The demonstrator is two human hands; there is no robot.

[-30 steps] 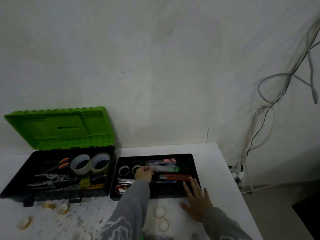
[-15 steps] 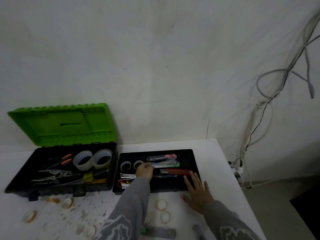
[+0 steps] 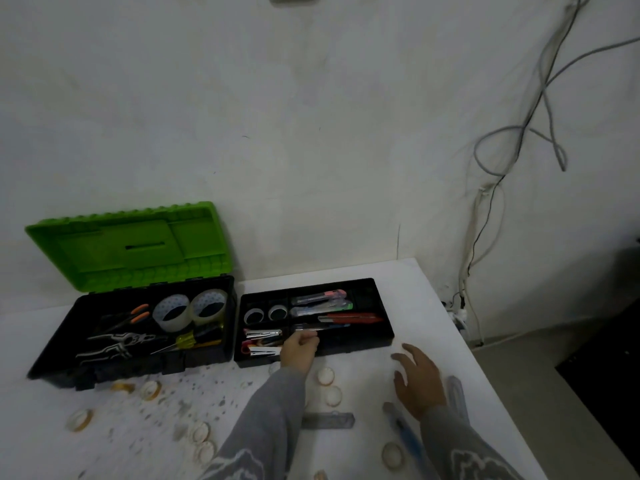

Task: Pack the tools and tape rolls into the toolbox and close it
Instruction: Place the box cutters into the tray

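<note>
Toolbox (image 3: 204,358) open, half packed; tape rolls (image 3: 325,376) loose on near table (image 3: 412,306); left hand (image 3: 299,351) pinches cutter (image 3: 323,328) in tray (image 3: 349,346); right hand (image 3: 419,379) spread, empty.

The room is dim and flat, with a grey-green cast over the wall (image 3: 311,133) and counter (image 3: 433,306). Light is soft and diffuse, probably from overhead. Shadows are faint smudges under the right hand (image 3: 419,379) and along the toolbox (image 3: 138,370) front. Its black interior swallows detail, while the two large tape rolls (image 3: 190,308) carry a pale sheen. The left hand (image 3: 299,351), pinching a cutter (image 3: 332,327), is soft-edged. Sleeves (image 3: 270,427) and small rolls (image 3: 392,455) near the bottom edge blur, and the wide lens bends the cables (image 3: 540,98) and counter edge.
</note>
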